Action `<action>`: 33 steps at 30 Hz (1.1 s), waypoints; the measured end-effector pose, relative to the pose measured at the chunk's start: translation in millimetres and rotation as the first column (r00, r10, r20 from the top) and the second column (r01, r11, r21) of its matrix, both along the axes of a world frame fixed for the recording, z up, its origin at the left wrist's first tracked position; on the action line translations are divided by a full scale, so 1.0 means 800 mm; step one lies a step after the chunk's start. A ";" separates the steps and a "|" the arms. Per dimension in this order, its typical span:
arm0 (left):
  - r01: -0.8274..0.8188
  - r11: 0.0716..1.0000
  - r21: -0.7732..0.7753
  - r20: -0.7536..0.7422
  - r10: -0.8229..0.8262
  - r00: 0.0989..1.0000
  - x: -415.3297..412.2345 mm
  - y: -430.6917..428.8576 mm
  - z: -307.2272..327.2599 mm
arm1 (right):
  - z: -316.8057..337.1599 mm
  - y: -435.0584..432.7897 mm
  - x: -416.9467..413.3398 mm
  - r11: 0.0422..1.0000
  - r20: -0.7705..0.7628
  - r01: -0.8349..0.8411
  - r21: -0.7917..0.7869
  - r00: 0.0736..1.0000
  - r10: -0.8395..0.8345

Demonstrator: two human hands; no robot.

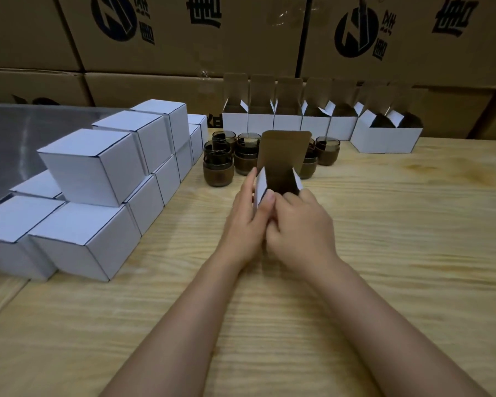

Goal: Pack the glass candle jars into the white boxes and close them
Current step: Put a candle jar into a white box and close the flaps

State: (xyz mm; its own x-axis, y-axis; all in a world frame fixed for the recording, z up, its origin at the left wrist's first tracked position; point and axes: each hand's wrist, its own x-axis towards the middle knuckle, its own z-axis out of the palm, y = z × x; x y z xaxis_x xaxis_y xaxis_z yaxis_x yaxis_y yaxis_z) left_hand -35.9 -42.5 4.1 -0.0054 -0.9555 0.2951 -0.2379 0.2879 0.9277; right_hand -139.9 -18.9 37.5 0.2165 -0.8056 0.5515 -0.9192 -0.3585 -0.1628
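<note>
Two bare forearms reach in from the near edge over the pale, grained wood of the table and meet at its middle. The left grip curls round the left side of a small white box, with the thumb lying on its white side flap. The right grip clasps the near right side, fingers bent round it. The box's lid stands upright, brown inside, and both side flaps are spread. Its inside is dark, so I cannot tell whether a jar sits in it, and the hands hide whether its base touches the wood.

Bare wood stretches to the right of the right grip and across the near foreground. On the left, closed white boxes stand stacked two high, running diagonally from the table's left edge toward the back and walling that side.

Just behind the held box is a tight cluster of dark glass candle jars, partly hidden by the raised lid. Beyond them a row of open white boxes lines the back edge, lids up, the rightmost one turned at an angle.

A grey metal sheet lies at far left. Printed brown cartons are stacked behind the table.
</note>
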 end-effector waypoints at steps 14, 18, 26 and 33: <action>-0.020 0.998 -0.065 0.040 0.023 0.999 0.002 -0.005 -0.005 | -0.017 -0.047 -0.026 0.964 0.876 -0.264 -0.033 0.457 0.156; -0.022 0.998 -0.065 0.051 0.026 0.998 0.002 -0.007 -0.006 | -0.026 -0.057 -0.039 0.973 0.903 -0.225 -0.050 0.405 0.140; -0.019 0.997 -0.071 0.009 0.019 1.000 0.003 -0.003 -0.001 | -0.037 -0.055 -0.047 0.900 0.929 -0.425 0.091 0.361 0.076; -0.128 0.986 -0.102 0.002 0.129 0.992 0.008 -0.001 0.004 | -0.032 -0.050 -0.050 0.864 0.937 -0.494 0.097 0.339 0.088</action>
